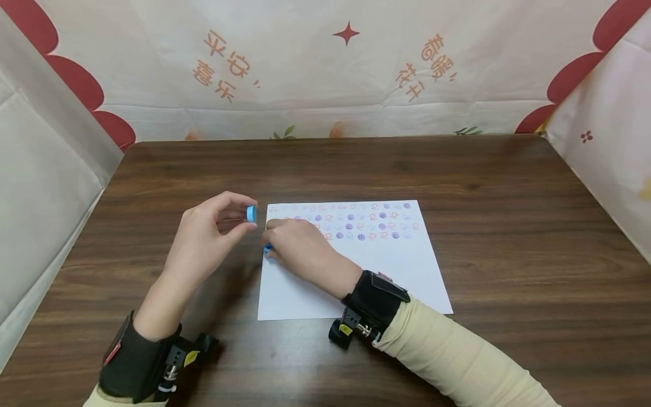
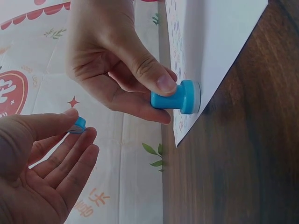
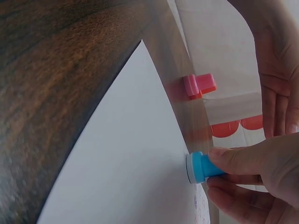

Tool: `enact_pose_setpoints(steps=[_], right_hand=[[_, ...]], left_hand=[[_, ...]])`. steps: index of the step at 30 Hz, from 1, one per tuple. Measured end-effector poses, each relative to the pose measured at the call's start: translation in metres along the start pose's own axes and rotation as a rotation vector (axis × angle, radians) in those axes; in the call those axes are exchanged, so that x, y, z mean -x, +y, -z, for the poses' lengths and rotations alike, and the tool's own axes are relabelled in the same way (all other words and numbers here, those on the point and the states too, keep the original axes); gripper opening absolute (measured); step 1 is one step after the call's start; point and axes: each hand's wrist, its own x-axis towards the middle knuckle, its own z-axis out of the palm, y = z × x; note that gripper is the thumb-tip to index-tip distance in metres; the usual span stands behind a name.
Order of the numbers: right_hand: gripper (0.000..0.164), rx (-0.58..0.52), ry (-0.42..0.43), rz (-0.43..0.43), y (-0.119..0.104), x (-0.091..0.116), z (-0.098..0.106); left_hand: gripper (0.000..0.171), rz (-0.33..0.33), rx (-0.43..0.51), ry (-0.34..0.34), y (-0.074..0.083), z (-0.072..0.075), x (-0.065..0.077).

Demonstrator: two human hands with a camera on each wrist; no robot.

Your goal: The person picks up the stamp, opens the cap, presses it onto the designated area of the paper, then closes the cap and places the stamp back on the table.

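My right hand (image 1: 303, 246) grips a blue toy stamp (image 2: 180, 98) by its handle, thumb on one side and fingers on the other. The stamp's pale base meets the white paper (image 3: 126, 135) near its left edge. Just left of the sheet, my left hand (image 1: 203, 232) is raised over the table and pinches a small blue cap (image 1: 251, 213) between thumb and fingertips. Rows of small purple, pink and pale blue printed marks (image 1: 349, 226) run across the upper part of the paper. The right hand covers some marks at the left in the head view.
A pink stamp (image 3: 205, 83) with a red one (image 3: 209, 90) beside it stands on the wooden table (image 1: 508, 254) past the paper's edge in the right wrist view. Patterned white cloth (image 1: 305, 68) hangs behind the table and at both sides.
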Motion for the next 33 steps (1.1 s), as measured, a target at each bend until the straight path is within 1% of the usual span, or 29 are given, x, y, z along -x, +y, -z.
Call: enact_pose_setpoints(steps=[12, 25, 33], right_hand=[[0.017, 0.032, -0.002, -0.002, -0.0013, -0.0006, -0.0016], [0.011, 0.051, 0.024, 0.01, -0.0014, 0.0013, -0.0025], [0.012, 0.053, 0.03, 0.011, -0.0011, 0.0022, -0.0035]], left_hand=[[0.03, 0.003, -0.01, -0.003, 0.0015, -0.0002, 0.0006], [0.029, -0.005, 0.001, -0.001, 0.0009, -0.0017, 0.001], [0.029, -0.016, 0.01, 0.004, 0.002, -0.0023, 0.001]])
